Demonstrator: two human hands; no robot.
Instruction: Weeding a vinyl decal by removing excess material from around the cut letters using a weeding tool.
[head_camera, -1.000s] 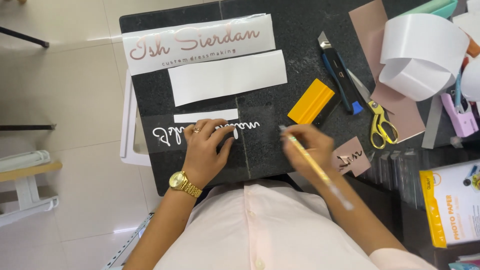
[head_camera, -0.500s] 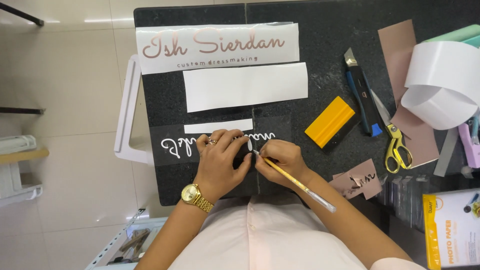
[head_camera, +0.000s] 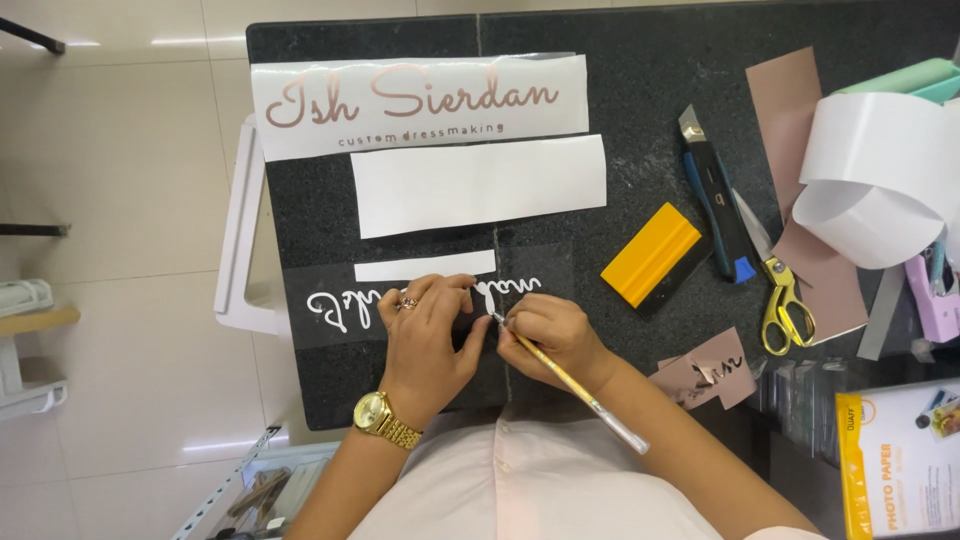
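My left hand (head_camera: 425, 325) is pressing flat, covering the middle of the white lettering (head_camera: 340, 305); my right hand (head_camera: 550, 335) is gripping the pen (head_camera: 570, 382), tip hidden.

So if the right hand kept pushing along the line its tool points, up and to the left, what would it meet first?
Most likely the left hand: the thin tool in the right hand points its tip at the left fingers, which press on the dark strip with white lettering.

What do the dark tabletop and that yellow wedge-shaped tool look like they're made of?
The tabletop looks like polished stone, perhaps granite: black with fine pale speckles and a seam line. The yellow tool appears to be matte plastic, smooth and evenly coloured, with a dark strip along one edge that could be felt, though that is hard to tell.
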